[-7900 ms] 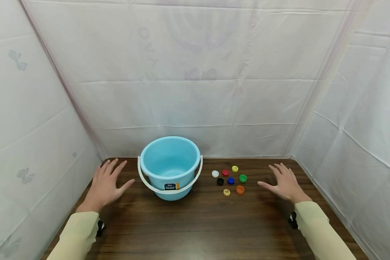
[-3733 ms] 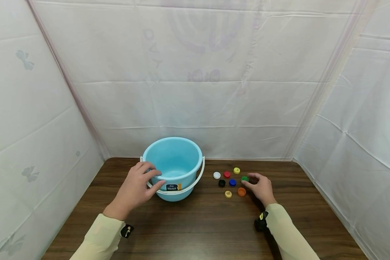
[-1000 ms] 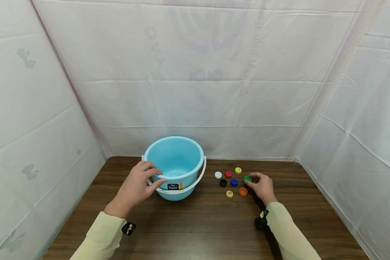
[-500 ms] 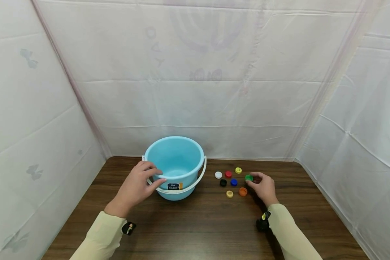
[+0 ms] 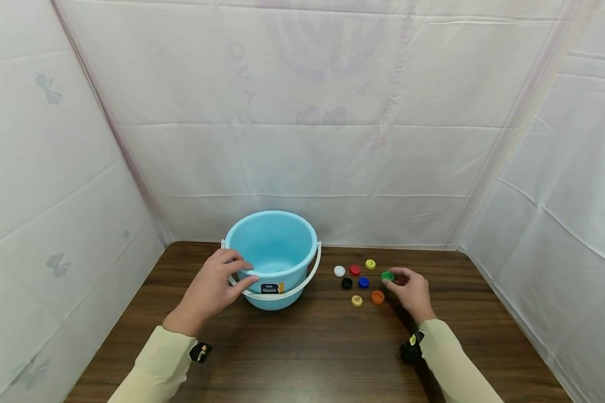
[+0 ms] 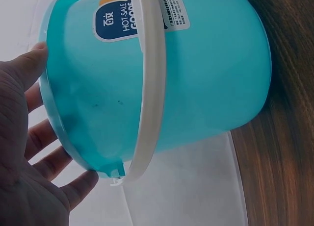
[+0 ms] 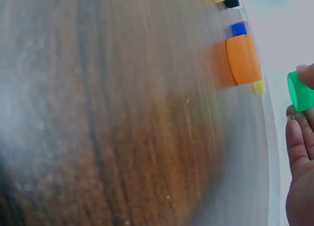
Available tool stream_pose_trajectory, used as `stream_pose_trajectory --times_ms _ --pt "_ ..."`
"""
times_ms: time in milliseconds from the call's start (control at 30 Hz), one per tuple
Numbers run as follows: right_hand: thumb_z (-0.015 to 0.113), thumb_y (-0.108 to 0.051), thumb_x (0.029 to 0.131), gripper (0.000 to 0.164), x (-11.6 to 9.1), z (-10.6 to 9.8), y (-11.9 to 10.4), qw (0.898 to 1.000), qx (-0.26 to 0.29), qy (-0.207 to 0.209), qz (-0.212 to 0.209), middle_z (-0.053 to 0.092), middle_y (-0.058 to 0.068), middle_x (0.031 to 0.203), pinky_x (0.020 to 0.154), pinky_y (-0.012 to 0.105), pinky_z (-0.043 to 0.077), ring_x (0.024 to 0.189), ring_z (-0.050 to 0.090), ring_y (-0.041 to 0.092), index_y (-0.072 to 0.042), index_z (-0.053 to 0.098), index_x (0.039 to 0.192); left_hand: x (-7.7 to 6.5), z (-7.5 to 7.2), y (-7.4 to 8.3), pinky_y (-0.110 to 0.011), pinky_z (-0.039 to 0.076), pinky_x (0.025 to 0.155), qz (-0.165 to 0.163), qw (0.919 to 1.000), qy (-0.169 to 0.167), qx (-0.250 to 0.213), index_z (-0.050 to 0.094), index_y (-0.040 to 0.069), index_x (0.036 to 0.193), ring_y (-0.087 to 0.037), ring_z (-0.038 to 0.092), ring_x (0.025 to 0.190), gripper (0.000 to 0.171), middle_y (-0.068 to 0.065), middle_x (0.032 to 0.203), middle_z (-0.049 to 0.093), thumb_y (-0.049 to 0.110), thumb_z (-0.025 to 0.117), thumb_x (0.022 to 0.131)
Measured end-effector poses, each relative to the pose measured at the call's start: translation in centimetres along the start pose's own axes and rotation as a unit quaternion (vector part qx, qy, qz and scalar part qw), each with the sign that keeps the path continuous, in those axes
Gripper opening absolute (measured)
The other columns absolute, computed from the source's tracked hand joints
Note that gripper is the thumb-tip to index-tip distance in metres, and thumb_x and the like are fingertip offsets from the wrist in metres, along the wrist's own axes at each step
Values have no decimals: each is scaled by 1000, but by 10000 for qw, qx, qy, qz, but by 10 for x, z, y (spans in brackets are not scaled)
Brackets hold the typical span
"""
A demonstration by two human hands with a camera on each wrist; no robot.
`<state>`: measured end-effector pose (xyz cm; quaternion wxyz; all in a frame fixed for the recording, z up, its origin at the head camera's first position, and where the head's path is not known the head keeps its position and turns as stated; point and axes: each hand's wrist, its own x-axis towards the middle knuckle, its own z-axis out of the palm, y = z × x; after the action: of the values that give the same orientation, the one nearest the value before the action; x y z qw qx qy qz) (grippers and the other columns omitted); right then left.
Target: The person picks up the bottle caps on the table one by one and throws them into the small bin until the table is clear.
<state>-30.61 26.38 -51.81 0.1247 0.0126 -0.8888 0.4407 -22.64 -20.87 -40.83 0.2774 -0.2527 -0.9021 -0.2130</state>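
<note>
A light-blue bucket [image 5: 276, 285] with a white handle stands upright on the dark wooden table. My left hand [image 5: 209, 288] holds the near left of its rim, with the thumb on the near side and the fingers over the edge. In the left wrist view the thumb and fingers meet the bucket's rim [image 6: 61, 130]. To the right, my right hand [image 5: 410, 291] pinches a green bottle cap [image 5: 387, 276] between thumb and fingers. The right wrist view shows this green cap [image 7: 300, 92] held clear of the tabletop, partly cut off by the frame.
Between bucket and right hand lie a white cap [image 5: 339, 271], a red cap [image 5: 355, 270], a black cap [image 5: 347, 283], a blue cap [image 5: 363, 282], an orange cap [image 5: 377, 297] and several yellowish caps [image 5: 357, 301]. White sheeting [image 5: 302, 168] encloses the table's back and sides.
Both hands were apart from everything at first; the left came to the bucket's rim, the right took hold of the green cap. Lately the right hand has shifted slightly rightward with it.
</note>
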Motion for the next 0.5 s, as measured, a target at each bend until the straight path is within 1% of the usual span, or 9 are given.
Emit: stream_pose_trajectory --times_ms 300,467,500 --pt "81 -21 90 35 -2 0 -6 10000 68 -23 26 75 15 116 89 38 60 106 72 29 -6 73 120 0 0 -1 -44 58 84 38 10000 50 5 80 11 93 -21 57 99 22 -1 94 65 27 89 80" --pt "82 -21 89 34 -3 0 -10 9999 96 -17 30 75 15 115 89 37 61 105 72 28 -6 73 119 0 0 0 -45 58 85 23 10000 40 -15 80 11 93 -21 56 98 23 -1 94 65 26 90 80" --pt "82 -21 89 34 -3 0 -11 9999 101 -18 25 75 15 114 88 35 61 104 72 28 -6 73 118 1 -1 0 -45 58 85 18 10000 34 -16 80 10 93 -21 56 98 23 -1 94 65 26 90 80"
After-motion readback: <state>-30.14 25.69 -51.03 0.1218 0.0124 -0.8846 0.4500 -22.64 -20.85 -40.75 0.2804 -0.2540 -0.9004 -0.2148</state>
